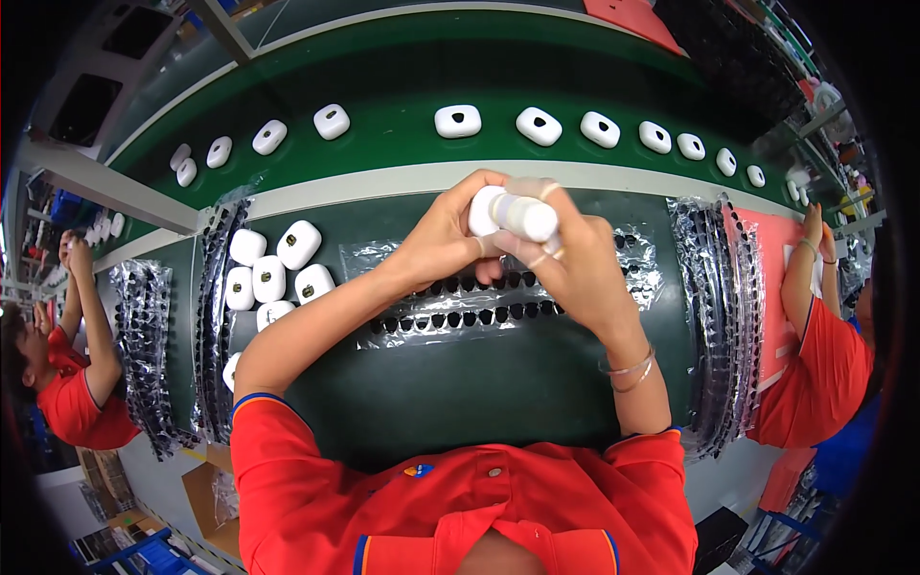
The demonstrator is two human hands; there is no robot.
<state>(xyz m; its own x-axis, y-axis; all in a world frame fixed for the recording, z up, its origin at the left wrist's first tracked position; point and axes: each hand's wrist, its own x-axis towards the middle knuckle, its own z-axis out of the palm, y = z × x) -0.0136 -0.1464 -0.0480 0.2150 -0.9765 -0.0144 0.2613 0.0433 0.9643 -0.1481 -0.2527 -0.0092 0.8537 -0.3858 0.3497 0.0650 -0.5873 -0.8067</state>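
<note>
- Head cam, checked from my remote post: L hand (pixel 439 233) and R hand (pixel 586 257) meet approx. mid-view, over the dark green worktop (pixel 402 407).
- L hand: closed, gripping a white case (pixel 481 207) w/ rounded corners.
- R hand: closed round a white cylinder (pixel 529 219), round end twd cam. Far end is against or just over the case; I can't tell which.
- R thumb & index finger wear pale finger covers (pixel 530 189); thin bracelets (pixel 628 372) on R wrist.
- Near the hands, on worktop: clear plastic strips (pixel 446 335) w/ rows of small black parts.
- L of strips: grp of loose cases (pixel 299 244), white, several w/ dark mark; I note some partly hidden by L arm.
- Beyond: green belt (pixel 383 144) carrying a spaced row of similar white cases; those twd R show black patches.
- Bundled strips w/ dark parts each side: L bundle (pixel 220 326), R bundle (pixel 714 326); pink sheet (pixel 776 273) beside the latter.
- Co-workers in red: one far L (pixel 91 407), one far R (pixel 819 383).
</note>
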